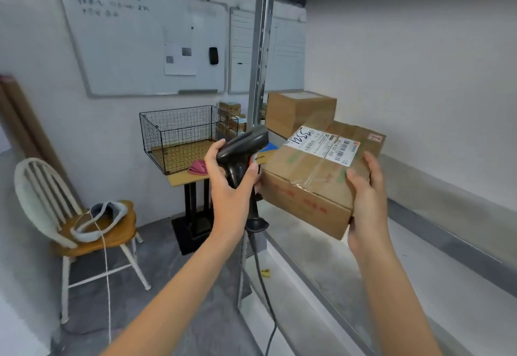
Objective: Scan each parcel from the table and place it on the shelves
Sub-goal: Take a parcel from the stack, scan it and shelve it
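Left grip: the left hand (pixel 229 187) was curled round the handle of a black barcode scanner (pixel 242 147), its head pointing toward 2 o'clock.
Right grip: the right hand (pixel 365 201) held the near right corner of a cardboard parcel (pixel 307 182), fingers over the top, thumb hidden.
Parcel: it was lifted above the metal shelf (pixel 419 285), tilted, white label (pixel 324 144) facing up, at 3 o'clock of the scanner.
Cable: the scanner's cable (pixel 265 285) hung toward 6 o'clock.
Shelf: another brown box (pixel 299 110) sat at 12 o'clock of the parcel.
Worktop: a small worktop (pixel 193 178) at 10 o'clock of the scanner carried a wire basket (pixel 181 137).
Floor: a chair (pixel 84 221) stood at 8 o'clock.
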`<state>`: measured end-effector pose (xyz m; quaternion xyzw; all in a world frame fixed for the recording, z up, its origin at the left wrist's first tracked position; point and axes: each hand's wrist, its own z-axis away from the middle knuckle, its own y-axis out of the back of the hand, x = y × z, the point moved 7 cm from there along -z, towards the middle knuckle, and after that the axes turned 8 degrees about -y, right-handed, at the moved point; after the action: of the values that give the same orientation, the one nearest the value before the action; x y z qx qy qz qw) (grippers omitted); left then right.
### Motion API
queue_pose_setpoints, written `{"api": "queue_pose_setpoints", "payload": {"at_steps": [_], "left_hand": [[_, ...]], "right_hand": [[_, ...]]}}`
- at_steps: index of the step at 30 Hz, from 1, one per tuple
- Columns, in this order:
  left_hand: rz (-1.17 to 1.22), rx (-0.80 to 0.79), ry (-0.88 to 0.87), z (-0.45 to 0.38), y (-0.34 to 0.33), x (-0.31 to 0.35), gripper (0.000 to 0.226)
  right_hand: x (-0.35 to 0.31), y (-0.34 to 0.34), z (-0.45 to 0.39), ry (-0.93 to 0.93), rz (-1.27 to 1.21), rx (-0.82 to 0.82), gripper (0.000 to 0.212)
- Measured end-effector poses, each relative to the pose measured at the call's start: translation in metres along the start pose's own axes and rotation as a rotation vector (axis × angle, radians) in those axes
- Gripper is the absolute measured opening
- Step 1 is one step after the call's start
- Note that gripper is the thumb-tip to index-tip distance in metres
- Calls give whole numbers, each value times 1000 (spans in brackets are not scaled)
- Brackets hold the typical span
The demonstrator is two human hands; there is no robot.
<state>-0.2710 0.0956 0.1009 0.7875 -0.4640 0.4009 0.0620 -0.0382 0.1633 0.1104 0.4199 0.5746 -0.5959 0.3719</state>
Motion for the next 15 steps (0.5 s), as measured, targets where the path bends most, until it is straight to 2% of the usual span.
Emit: {"api": "queue_pose_setpoints", "payload": {"at_steps": [8,12,14,15], "left_hand": [[40,-88,-8,-51,-35,-52,60],[85,-92,-45,-80,-51,-80,59],[126,-123,-44,-91,-62,-94,59],[136,-133,-52,-95,-66,-98,59]], "right_hand": [[-4,-20,-57,-27,134,-10,55],[-4,-31,-74,44,245,-128,62],[-2,-38,-77,93,352,-188,72],[0,-40,-76,102,410,-197,84]]}}
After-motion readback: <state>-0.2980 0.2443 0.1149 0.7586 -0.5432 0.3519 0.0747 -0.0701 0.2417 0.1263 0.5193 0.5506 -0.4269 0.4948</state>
